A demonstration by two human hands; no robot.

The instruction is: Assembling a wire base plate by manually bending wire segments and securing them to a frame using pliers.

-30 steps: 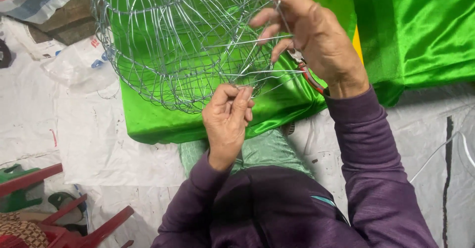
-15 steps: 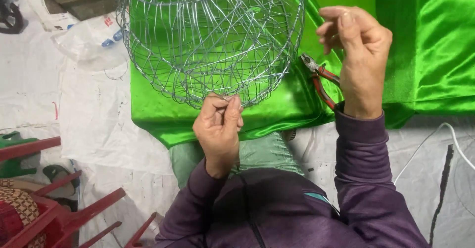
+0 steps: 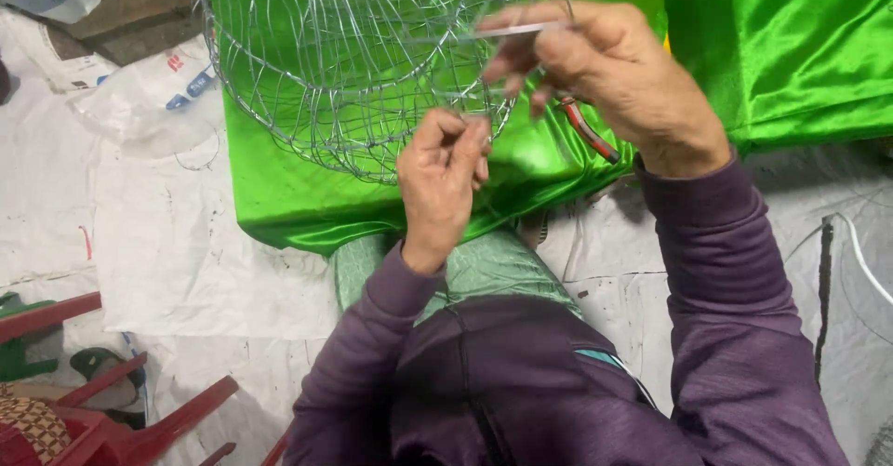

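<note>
I've got the wire frame (image 3: 363, 66) sitting on the green cloth (image 3: 307, 206), and everything else I place off that frame. My left hand (image 3: 442, 182) is at the frame's near lower edge, fingers pinched tight on a wire there, prob. to steady that joint. My right hand (image 3: 609, 80) is up at the frame's right side, thumb and forefinger nipping a thin straight wire piece (image 3: 507, 31) that runs level across toward the frame; the red-handled pliers (image 3: 586, 131) are tucked under the same palm, jaws hidden, handles poking out below, so both stay ready w/o setting either down. White sheeting (image 3: 167, 271) lies left of and below the frame.
</note>
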